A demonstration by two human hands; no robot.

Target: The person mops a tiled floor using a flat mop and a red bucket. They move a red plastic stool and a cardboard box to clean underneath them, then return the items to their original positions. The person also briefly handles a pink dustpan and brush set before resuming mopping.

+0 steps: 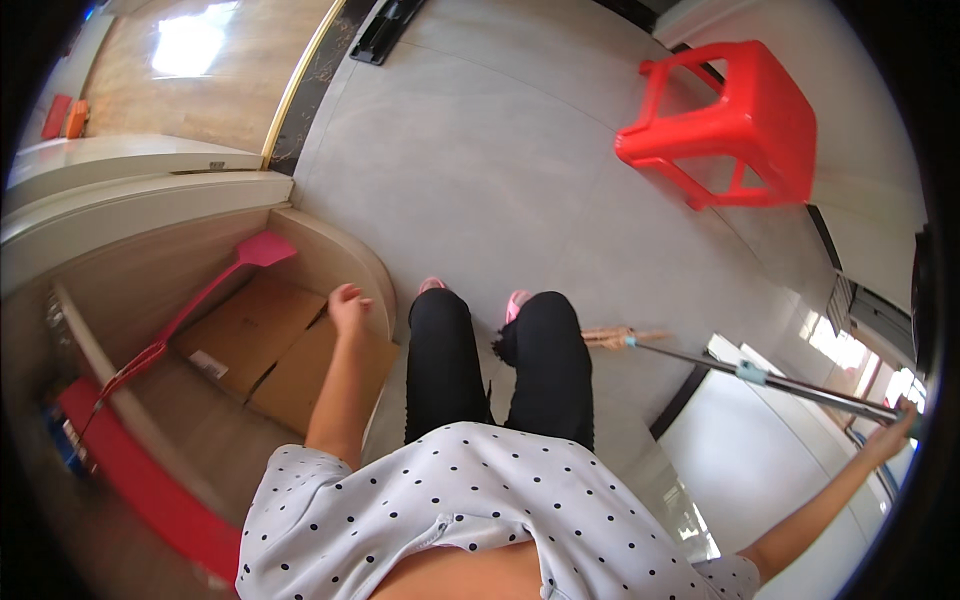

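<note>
Long-handled mop (pixel 750 373), stretched slantwise across the right side, with long axis running from the right hand (pixel 889 438) inward and slightly forward to a tan, blurred head (pixel 608 338) just beside the right knee. Held at the outer end only, near the right edge of view, with right fingers closed around the shaft. Too small and dim there to tell the exact finger placement. Much nearer to the right hand than to the left hand (pixel 348 306), out beyond the opposite side of both black-trousered legs (pixel 545 360): well apart from the mop, loosely half-curled, with nothing visible in hold. Below that left hand, flattened cardboard (pixel 245 330) in a curved wooden compartment, beside a pink fly swatter (pixel 266 248). Farther forward and right, a red plastic stool (pixel 785 120) on grey tiled floor (pixel 480 160).
</note>
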